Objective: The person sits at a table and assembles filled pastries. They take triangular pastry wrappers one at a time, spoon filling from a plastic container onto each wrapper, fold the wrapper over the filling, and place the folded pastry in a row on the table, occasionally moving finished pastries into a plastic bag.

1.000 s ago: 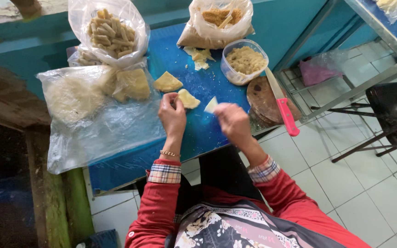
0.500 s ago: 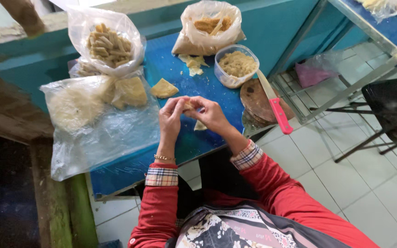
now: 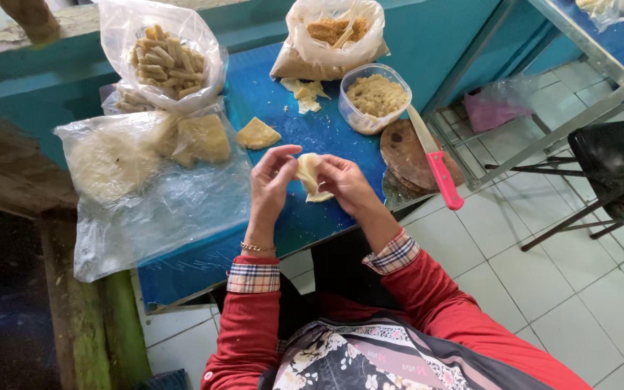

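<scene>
Both hands meet over the blue tabletop (image 3: 305,130). The left hand (image 3: 272,180) and right hand (image 3: 348,184) together pinch a pale, thin, folded pastry wrapper (image 3: 308,173), fingers closed on its edges, lifted just above the surface. At 11 o'clock from it lies a yellowish triangular folded wrapper (image 3: 257,133). At 1 o'clock stands a round clear plastic tub of crumbly filling (image 3: 375,97). At 3 o'clock a pink-handled knife (image 3: 435,159) rests on a round wooden board (image 3: 406,152).

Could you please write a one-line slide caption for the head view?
Both hands, left hand and right hand, fold a pale thin dough wrapper above the blue table.
</scene>
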